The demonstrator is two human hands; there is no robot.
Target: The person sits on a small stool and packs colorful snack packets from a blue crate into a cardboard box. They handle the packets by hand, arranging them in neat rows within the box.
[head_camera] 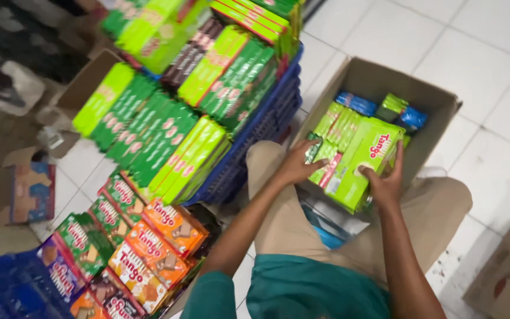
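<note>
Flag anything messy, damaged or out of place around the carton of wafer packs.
The cardboard box holds packs jumbled at different angles, with blue packs mixed among green. Torn cardboard scraps litter the floor at upper left. Both hands grip a light-green pack.

This looks like a shop's stockroom or sales floor. Packs of wafers in green, orange and brown (pixel 166 136) are stacked in bulk on blue plastic crates (pixel 267 118), an open cardboard box (pixel 385 82) holds more, and flattened cartons (pixel 13 195) lie along the white tiled floor (pixel 479 53), though the left edge is blurred.
</note>
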